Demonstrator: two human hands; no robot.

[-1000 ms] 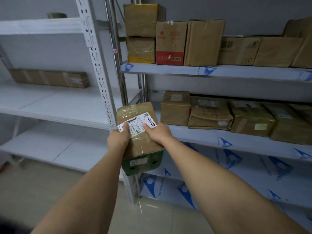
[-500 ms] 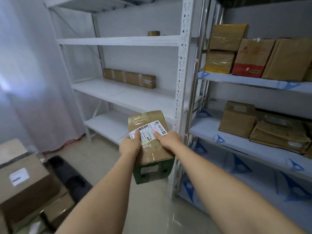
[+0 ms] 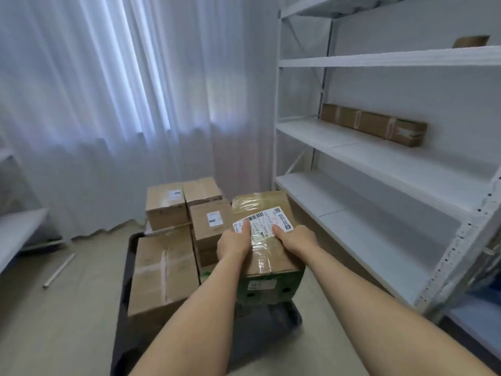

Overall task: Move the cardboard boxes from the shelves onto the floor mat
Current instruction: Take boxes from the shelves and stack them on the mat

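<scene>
I hold a taped cardboard box (image 3: 267, 213) with a white barcode label and a green front out in front of me. My left hand (image 3: 233, 244) grips its left side, thumb on the label. My right hand (image 3: 296, 240) grips its right side, thumb on top. The box hangs above the dark floor mat (image 3: 127, 289). Several cardboard boxes (image 3: 165, 270) stand packed together on the mat, just left of the held one. A long flat box (image 3: 374, 123) lies on the white shelf unit (image 3: 379, 158) to the right.
White curtains (image 3: 108, 104) cover the wall behind the mat. A thin white rod (image 3: 58, 271) lies on the tiled floor at the left. A low white ledge (image 3: 19, 232) juts in from the left edge. A small brown item (image 3: 470, 41) sits on the upper shelf.
My view has swung left from the stocked shelves to the mat and curtains. Both hands keep the same grip and have carried the box over the mat beside the stacked boxes.
</scene>
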